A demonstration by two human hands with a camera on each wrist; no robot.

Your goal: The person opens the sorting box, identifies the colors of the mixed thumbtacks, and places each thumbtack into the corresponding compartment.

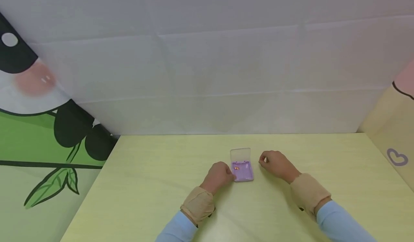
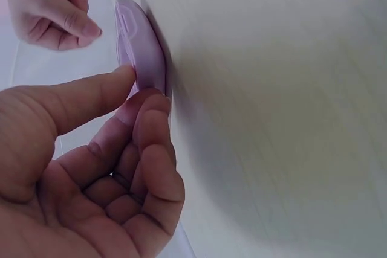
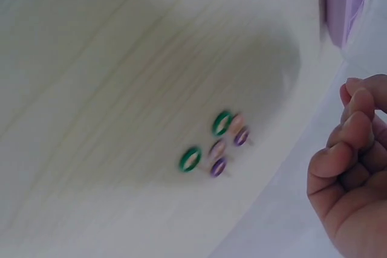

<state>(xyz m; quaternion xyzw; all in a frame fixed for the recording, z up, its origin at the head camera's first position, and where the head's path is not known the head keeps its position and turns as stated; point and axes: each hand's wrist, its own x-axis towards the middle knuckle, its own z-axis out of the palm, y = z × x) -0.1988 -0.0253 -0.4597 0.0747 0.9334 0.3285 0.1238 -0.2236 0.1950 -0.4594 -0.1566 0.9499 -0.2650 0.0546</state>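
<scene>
A small purple case [image 1: 244,173] lies on the table with its clear lid [image 1: 240,155] raised. Two tiny orange pieces [image 1: 237,168] sit in its left part. My left hand [image 1: 217,177] pinches the case's near left edge between thumb and fingers, as the left wrist view shows. To the right of the case, my right hand [image 1: 275,164] hovers above the table, fingers curled and thumb near the index fingertip; whether something tiny is pinched there I cannot tell. Below it, in the right wrist view, lie green rings [image 3: 190,159], purple rings [image 3: 219,167] and pinkish pieces [image 3: 217,148], several with thin pins like stud earrings.
The pale yellow table [image 1: 155,184] reaches back to a white cloth wall [image 1: 207,62]. A cartoon-printed panel [image 1: 38,137] stands on the left, and a cream panel with a heart [image 1: 397,157] stands on the right.
</scene>
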